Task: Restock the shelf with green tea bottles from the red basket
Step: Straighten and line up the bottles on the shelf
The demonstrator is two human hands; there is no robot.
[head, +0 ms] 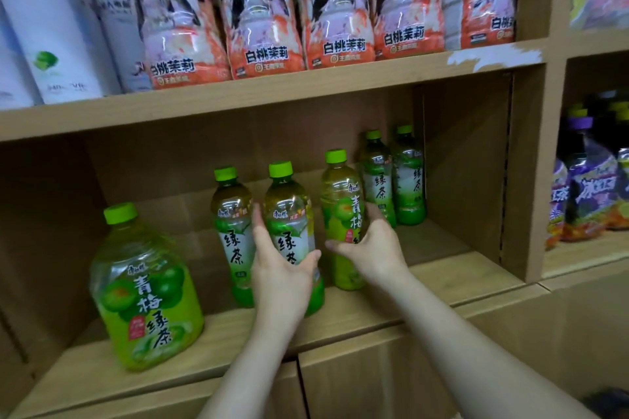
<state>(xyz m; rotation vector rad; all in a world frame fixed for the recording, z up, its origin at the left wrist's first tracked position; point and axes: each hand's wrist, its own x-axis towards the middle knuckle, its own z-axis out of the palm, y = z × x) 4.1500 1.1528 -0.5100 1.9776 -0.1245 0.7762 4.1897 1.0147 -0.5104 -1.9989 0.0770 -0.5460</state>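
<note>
Soft indoor light, a bit dim inside the shelf

Light comes from above and in front. White shine streaks the pink bottles [265, 10] up top and the green tea bottles [292, 214]. The back of the shelf [238, 323] is dark with shadow. The white bottles [41, 27] at the left edge look blurry and stretched. The purple bottles [589, 180] on the right are fuzzy too. Shelf lines bend near the edges.
</note>
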